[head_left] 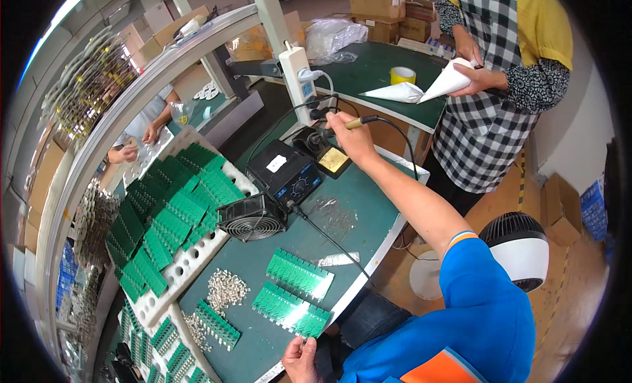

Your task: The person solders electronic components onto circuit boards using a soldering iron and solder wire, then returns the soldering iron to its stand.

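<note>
Left hand (301,360) pinches green board (291,309); yellow tape roll (403,75) beyond.

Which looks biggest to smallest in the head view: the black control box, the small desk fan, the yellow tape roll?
1. Black control box and small desk fan: they look about alike, so no ranking between them.
2. Yellow tape roll: smallest, though it is farther away.
</note>
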The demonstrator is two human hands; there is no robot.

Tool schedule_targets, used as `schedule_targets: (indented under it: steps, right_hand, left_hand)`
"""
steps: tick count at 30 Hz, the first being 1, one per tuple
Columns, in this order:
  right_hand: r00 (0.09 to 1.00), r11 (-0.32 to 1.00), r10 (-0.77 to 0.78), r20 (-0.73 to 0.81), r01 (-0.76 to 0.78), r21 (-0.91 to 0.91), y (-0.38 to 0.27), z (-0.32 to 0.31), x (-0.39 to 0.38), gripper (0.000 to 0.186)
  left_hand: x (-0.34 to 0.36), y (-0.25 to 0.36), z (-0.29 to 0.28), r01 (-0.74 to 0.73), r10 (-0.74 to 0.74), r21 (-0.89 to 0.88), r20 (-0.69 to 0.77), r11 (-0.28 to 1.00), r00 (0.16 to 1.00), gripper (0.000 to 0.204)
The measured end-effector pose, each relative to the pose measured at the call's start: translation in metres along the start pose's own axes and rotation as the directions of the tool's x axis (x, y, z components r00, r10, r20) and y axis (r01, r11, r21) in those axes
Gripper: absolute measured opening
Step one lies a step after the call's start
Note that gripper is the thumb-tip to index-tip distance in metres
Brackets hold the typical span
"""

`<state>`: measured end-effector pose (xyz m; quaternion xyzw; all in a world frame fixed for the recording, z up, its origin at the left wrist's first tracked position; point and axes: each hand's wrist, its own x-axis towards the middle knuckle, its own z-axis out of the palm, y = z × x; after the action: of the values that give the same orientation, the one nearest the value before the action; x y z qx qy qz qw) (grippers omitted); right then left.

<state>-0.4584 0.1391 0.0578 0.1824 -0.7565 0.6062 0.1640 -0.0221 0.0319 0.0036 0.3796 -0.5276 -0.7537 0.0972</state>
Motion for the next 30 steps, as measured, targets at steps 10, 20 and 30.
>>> schedule_targets:
  steps: [10,20,30]
  right_hand:
    - [0.995,0.994,-0.04,-0.087,0.049,0.102,0.019,0.001,0.006,0.04]
    - [0.945,0.954,0.263,0.194,-0.284,0.093,0.024,0.015,0.018,0.026]
    - [0.891,0.845,0.392,0.23,-0.448,0.292,0.043,0.024,0.006,0.032]
  left_hand:
    - [0.011,0.007,0.006,0.004,-0.005,0.054,0.015,0.999,1.0,0.023]
    - [0.025,0.007,0.02,-0.055,0.057,-0.085,0.015,0.995,0.998,0.02]
    - [0.038,0.011,0.025,-0.015,0.017,-0.075,0.026,0.997,1.0,0.021]
